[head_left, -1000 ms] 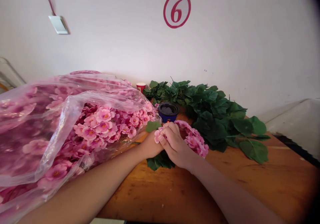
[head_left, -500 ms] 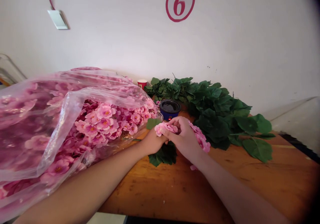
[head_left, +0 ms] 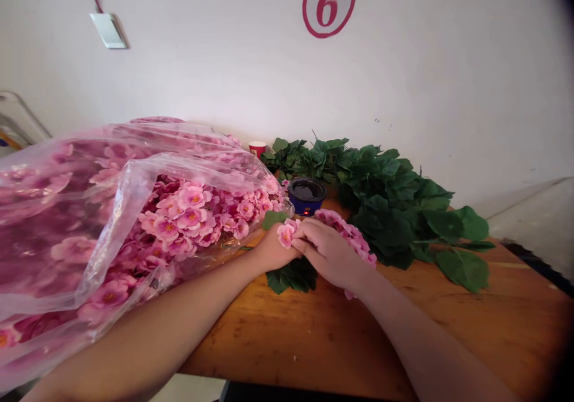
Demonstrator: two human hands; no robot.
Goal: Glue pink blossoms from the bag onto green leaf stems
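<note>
My left hand (head_left: 274, 251) is closed around a stem with green artificial leaves (head_left: 291, 275); most of its fingers are hidden behind the other hand. One leaf shows above that hand and a larger one below it. A small pink artificial flower (head_left: 286, 234) with a yellow centre lies over the left hand. At its right edge, the thumb and fingers of my right hand (head_left: 325, 249) pinch it. Just beyond the right hand, a bunch of pink flowers (head_left: 354, 237) rests on the wooden table (head_left: 278, 336), partly covered by the hand and wrist.
A big clear plastic bag (head_left: 130, 192) full of pink flowers fills the left side. Behind my hands stands a small blue pot (head_left: 307, 197) with dark contents and a lit red light. A red cup (head_left: 257, 149) is near the wall. Green leaves (head_left: 390, 198) are heaped at right.
My right hand has shifted its grip to the flower's right side. The flower has turned, so its yellow centre now faces me. The view has moved slightly.
</note>
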